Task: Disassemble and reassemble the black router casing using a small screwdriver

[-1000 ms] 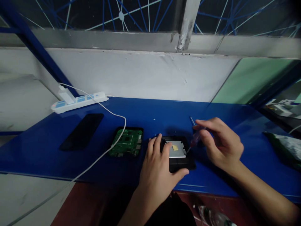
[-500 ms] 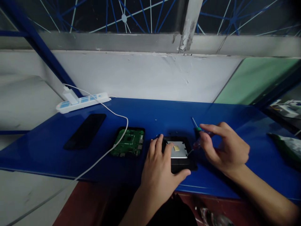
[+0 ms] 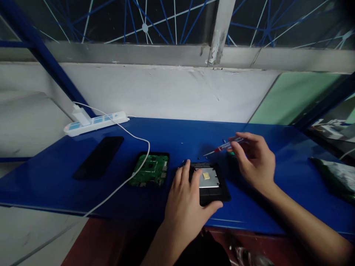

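Note:
My left hand (image 3: 186,201) rests on a black casing (image 3: 213,186) that holds a silver metal plate (image 3: 207,178) with a small yellow pad; its fingers and thumb clasp the casing's left and near edges. My right hand (image 3: 254,159) hovers to the right and a little beyond the casing, pinching a thin red-handled screwdriver (image 3: 225,147) whose tip points left, lifted clear of the plate. A second black casing with a green circuit board (image 3: 149,169) lies left of my left hand. A few tiny dark specks, perhaps screws, lie just beyond the casing.
All of it sits on a blue tabletop (image 3: 172,136) against a white wall. A black phone (image 3: 98,157) lies at the left. A white power strip (image 3: 95,123) sits at the back left, its white cable (image 3: 122,183) running over the near edge. A greenish bag (image 3: 337,173) lies far right.
My right hand has lifted the screwdriver off the plate's right edge and swung it up, so it now lies nearly level, pointing left. My left hand has stayed on the casing.

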Tool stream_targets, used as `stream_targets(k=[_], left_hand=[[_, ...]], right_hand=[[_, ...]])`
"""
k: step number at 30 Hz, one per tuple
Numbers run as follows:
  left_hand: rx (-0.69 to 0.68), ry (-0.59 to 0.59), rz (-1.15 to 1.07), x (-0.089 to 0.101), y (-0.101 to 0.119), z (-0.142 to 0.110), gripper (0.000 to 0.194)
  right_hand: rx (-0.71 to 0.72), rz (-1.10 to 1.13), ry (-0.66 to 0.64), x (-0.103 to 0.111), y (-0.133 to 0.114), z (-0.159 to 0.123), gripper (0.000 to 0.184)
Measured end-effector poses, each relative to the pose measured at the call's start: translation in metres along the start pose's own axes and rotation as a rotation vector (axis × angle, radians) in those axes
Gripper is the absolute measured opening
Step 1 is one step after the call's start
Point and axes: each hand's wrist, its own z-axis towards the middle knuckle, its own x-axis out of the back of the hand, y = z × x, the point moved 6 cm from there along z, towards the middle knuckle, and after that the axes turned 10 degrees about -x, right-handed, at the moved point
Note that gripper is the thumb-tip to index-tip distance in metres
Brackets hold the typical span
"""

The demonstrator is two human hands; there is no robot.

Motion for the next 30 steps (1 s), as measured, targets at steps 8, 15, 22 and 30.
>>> stream_targets(k=[8,15,22,30], left_hand=[[-0.046,-0.005,0.031,0.003,0.004,-0.006,0.086],[-0.059,0.042,0.035,0.002,-0.010,-0.016,0.071],[-0.078,0.075,0.029,0.004,-0.007,-0.017,0.055],[-0.068,0.089,0.018,0.006,-0.009,-0.016,0.050]], right_hand=[[-0.021,-0.022,-0.073,-0.009,0.005,-0.003,0.028],[-0.045,-0.004,-0.094,-0.012,0.005,-0.003,0.027],[-0.041,0.018,-0.078,-0.010,0.004,-0.003,0.027],[-0.065,0.226,-0.075,-0.008,-0.003,-0.001,0.023]])
